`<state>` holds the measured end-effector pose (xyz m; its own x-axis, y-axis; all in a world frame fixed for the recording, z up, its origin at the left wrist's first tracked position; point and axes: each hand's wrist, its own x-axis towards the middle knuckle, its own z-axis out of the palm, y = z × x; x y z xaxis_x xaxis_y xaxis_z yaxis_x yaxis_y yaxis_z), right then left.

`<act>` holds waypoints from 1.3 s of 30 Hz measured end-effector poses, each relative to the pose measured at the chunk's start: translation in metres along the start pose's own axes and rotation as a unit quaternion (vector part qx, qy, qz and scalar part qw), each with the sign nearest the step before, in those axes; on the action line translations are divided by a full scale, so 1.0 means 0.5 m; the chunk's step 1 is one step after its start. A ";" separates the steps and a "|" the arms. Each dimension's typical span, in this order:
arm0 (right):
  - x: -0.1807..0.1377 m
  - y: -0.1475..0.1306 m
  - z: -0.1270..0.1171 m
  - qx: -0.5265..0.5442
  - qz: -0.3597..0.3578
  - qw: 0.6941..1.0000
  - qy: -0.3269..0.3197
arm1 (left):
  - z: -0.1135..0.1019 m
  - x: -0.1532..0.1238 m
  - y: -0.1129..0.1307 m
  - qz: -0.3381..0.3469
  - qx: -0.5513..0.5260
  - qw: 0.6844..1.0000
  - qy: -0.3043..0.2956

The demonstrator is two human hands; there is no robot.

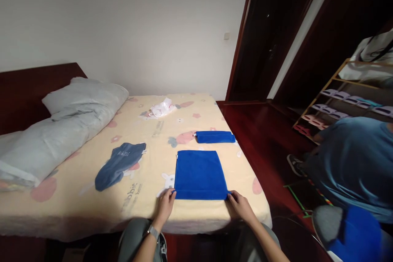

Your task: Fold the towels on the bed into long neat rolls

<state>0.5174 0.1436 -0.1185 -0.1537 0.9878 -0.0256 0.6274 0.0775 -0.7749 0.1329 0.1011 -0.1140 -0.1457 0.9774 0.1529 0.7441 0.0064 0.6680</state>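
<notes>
A blue cloth (199, 172) lies flat on the bed (147, 202), with a narrow folded strip along its near edge. At its near left corner, the fingertips of my left hand (166, 205) pinch the fabric. My right hand (242, 206) pinches the near right corner in the same way. Just beyond it rests a second blue cloth (215, 137), folded into a long narrow band with a white tag at its left end. To the left lies a grey-blue cloth item (119, 167) with pale lettering, untouched.
A crumpled white plastic bag (162, 107) is farther back on the bed. Grey bedding (73, 114) is heaped at the left by the dark headboard (39, 90). On the right, a person in a blue shirt (359, 159) sits near a shoe rack (334, 75), with blue cloth (359, 233) by them.
</notes>
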 end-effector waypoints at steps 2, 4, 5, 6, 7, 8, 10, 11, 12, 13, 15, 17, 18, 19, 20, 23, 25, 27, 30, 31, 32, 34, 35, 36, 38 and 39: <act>0.004 0.000 0.004 -0.025 -0.010 1.000 0.003 | 0.007 0.006 -0.002 0.000 0.013 1.000 0.012; 0.007 0.000 0.008 -0.050 -0.008 0.999 0.009 | 0.011 0.009 -0.001 0.007 0.041 0.999 0.024; 0.008 0.000 0.010 -0.063 -0.004 0.998 0.014 | 0.012 0.010 0.001 0.011 0.061 0.998 0.030; 0.009 -0.001 0.012 -0.079 0.000 0.997 0.018 | 0.011 0.009 0.004 0.016 0.084 0.996 0.033; 0.008 -0.003 0.012 -0.096 0.005 0.995 0.022 | 0.010 0.008 0.008 0.019 0.108 0.993 0.035; 0.007 -0.005 0.013 -0.113 0.009 0.993 0.023 | 0.009 0.006 0.012 0.022 0.129 0.991 0.033; 0.004 -0.010 0.012 -0.144 0.015 0.989 0.020 | 0.005 0.002 0.020 0.024 0.161 0.986 0.026; 0.002 -0.014 0.012 -0.156 0.018 0.987 0.018 | 0.004 -0.001 0.024 0.020 0.171 0.985 0.022; 0.001 -0.017 0.011 -0.166 0.021 0.986 0.015 | 0.003 -0.003 0.028 0.016 0.177 0.984 0.019; -0.001 -0.020 0.010 -0.173 0.022 0.984 0.013 | 0.002 -0.005 0.030 0.010 0.181 0.983 0.018; -0.004 -0.025 0.009 -0.180 0.025 0.983 0.011 | 0.001 -0.009 0.035 0.001 0.184 0.983 0.018; -0.006 -0.027 0.008 -0.176 0.028 0.984 0.014 | 0.000 -0.012 0.036 -0.001 0.175 0.984 0.022; -0.007 -0.027 0.008 -0.171 0.029 0.985 0.016 | 0.000 -0.015 0.036 -0.002 0.165 0.986 0.025; -0.007 -0.027 0.007 -0.166 0.030 0.985 0.018 | 0.000 -0.017 0.035 -0.004 0.152 0.988 0.027; -0.008 -0.027 0.007 -0.161 0.031 0.986 0.019 | 0.000 -0.019 0.034 -0.006 0.138 0.990 0.029; -0.009 -0.027 0.005 -0.152 0.035 0.987 0.025 | 0.000 -0.024 0.028 -0.011 0.103 0.994 0.025; -0.009 -0.028 0.006 -0.151 0.038 0.987 0.030 | 0.000 -0.025 0.027 -0.010 0.089 0.996 0.019; -0.009 -0.029 0.008 -0.156 0.042 0.986 0.035 | -0.001 -0.024 0.031 -0.015 0.081 0.997 0.008; -0.009 -0.032 0.012 -0.171 0.046 0.983 0.038 | -0.006 -0.025 0.042 -0.042 0.103 0.994 -0.013; -0.010 -0.033 0.013 -0.178 0.048 0.982 0.039 | -0.008 -0.027 0.047 -0.049 0.117 0.992 -0.016; -0.012 -0.034 0.014 -0.186 0.050 0.980 0.041 | -0.010 -0.030 0.052 -0.051 0.131 0.990 -0.017; -0.018 -0.035 0.014 -0.205 0.054 0.976 0.044 | -0.014 -0.038 0.060 -0.039 0.159 0.986 -0.015; -0.022 -0.034 0.015 -0.214 0.056 0.974 0.045 | -0.015 -0.043 0.064 -0.030 0.173 0.984 -0.012; -0.026 -0.034 0.015 -0.224 0.058 0.972 0.046 | -0.016 -0.048 0.066 -0.022 0.186 0.982 -0.010; -0.036 -0.033 0.016 -0.243 0.062 0.967 0.044 | -0.015 -0.056 0.069 -0.012 0.217 0.976 -0.009; -0.040 -0.033 0.016 -0.252 0.064 0.965 0.043 | -0.013 -0.058 0.069 -0.010 0.233 0.972 -0.010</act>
<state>0.5040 0.1213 -0.1103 0.0006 0.9995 -0.0311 0.9317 -0.0118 -0.3631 0.1586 0.0714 -0.0905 -0.1534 0.9801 0.1263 0.9568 0.1154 0.2668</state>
